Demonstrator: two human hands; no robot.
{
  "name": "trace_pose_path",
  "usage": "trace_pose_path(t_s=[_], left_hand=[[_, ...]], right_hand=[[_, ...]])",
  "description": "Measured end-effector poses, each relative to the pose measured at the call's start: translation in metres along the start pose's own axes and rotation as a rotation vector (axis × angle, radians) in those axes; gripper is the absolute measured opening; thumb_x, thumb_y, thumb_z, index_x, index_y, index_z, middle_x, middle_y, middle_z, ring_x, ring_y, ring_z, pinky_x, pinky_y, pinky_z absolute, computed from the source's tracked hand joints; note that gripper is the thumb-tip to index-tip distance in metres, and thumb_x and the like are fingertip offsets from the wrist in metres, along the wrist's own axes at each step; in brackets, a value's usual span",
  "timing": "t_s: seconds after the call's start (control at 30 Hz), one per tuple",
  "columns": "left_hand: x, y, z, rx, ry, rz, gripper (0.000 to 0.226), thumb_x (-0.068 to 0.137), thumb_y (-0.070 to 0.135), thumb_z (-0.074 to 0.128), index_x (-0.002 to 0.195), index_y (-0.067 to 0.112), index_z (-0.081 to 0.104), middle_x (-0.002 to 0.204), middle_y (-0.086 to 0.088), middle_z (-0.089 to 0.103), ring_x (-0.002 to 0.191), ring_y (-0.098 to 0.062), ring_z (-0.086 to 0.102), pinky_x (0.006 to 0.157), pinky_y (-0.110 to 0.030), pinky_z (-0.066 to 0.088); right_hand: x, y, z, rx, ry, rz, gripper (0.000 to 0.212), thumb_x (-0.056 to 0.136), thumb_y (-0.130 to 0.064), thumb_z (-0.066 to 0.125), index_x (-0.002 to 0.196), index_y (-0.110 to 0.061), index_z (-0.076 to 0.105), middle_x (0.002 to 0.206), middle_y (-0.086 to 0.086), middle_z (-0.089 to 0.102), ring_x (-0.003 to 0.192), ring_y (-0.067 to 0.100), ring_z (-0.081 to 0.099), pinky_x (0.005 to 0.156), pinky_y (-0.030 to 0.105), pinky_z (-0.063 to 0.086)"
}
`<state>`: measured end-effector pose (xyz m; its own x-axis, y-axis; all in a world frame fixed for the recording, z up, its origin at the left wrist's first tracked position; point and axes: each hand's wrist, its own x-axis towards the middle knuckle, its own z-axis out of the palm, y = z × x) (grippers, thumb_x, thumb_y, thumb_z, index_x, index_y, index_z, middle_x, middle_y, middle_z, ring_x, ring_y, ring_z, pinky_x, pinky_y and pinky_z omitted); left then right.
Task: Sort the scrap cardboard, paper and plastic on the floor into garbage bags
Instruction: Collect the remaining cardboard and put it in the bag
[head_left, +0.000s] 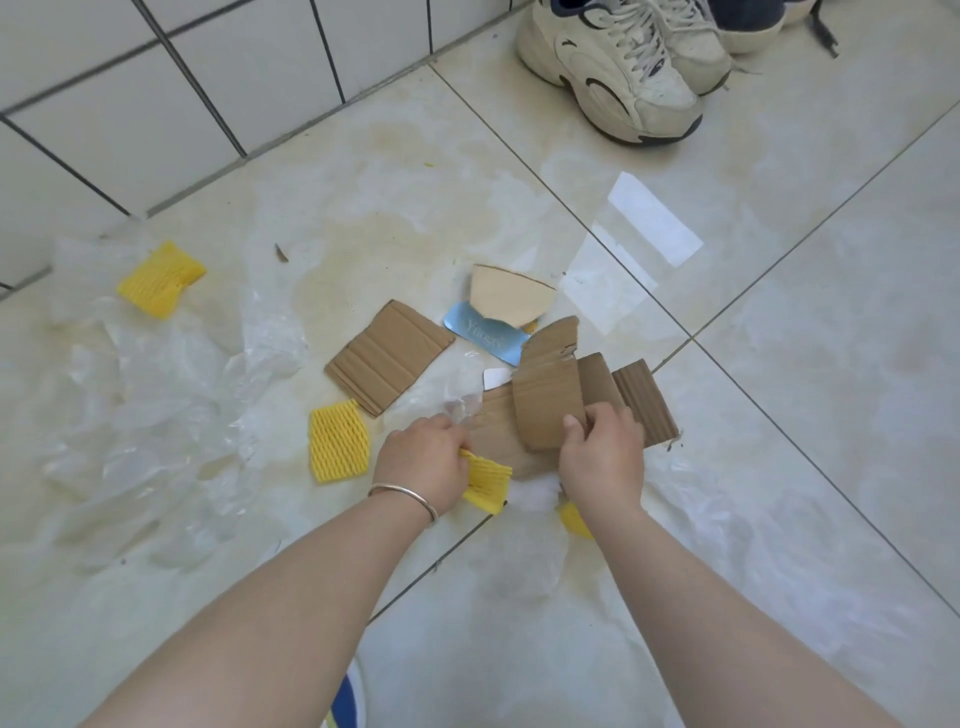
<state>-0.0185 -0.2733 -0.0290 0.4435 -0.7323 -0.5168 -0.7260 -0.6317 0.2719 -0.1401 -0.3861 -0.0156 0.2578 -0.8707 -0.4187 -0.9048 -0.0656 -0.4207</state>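
Note:
My right hand (602, 452) grips a stack of brown cardboard pieces (550, 405) lying on the floor tiles. My left hand (423, 460) is closed on a yellow foam net (485, 480) and a crumpled bit of clear plastic (457, 408). A flat cardboard piece (387, 356) lies just beyond, with a blue paper label (485, 335) and a pale fan-shaped card (509, 301) behind it. Two more yellow foam nets (337, 441) (160, 278) rest to the left. Another yellow piece (574, 519) peeks from under my right wrist.
Clear plastic sheets (156, 415) spread over the left floor, and one transparent bag (631, 249) lies at the right. White sneakers (613, 67) stand at the far right. A white tiled wall (156, 104) bounds the far left.

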Motion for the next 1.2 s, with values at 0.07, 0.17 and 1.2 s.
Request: trace_pose_path(t_s=[0.07,0.17,1.2], left_hand=[[0.001,0.003,-0.001,-0.041,0.033,-0.004,0.03,0.09,0.024,0.043,0.111,0.025,0.065,0.121,0.001,0.057,0.112,-0.022,0.053,0.084,-0.034,0.043],[0.004,0.01,0.002,-0.082,0.062,0.007,0.033,0.093,0.035,0.04,0.102,0.025,0.071,0.123,0.006,0.058,0.113,-0.02,0.049,0.086,-0.034,0.042],[0.017,0.034,-0.032,-1.054,0.193,-0.269,0.008,0.093,0.024,0.053,0.098,0.018,0.053,0.096,-0.005,0.062,0.09,-0.024,0.06,0.077,-0.033,0.05]], right_hand=[[0.0,0.007,-0.005,-0.059,0.072,-0.015,0.025,0.094,-0.026,0.05,0.105,-0.008,0.061,0.126,0.008,0.047,0.12,0.029,0.036,0.096,0.036,0.033],[0.005,0.012,-0.01,-0.021,0.13,0.004,0.023,0.092,-0.026,0.054,0.102,-0.008,0.063,0.136,0.007,0.037,0.127,0.028,0.029,0.099,0.034,0.031],[0.018,-0.009,-0.06,0.715,-0.28,-0.004,0.018,0.093,-0.012,0.056,0.077,-0.02,0.056,0.091,-0.003,0.059,0.089,0.016,0.058,0.082,0.031,0.054]])
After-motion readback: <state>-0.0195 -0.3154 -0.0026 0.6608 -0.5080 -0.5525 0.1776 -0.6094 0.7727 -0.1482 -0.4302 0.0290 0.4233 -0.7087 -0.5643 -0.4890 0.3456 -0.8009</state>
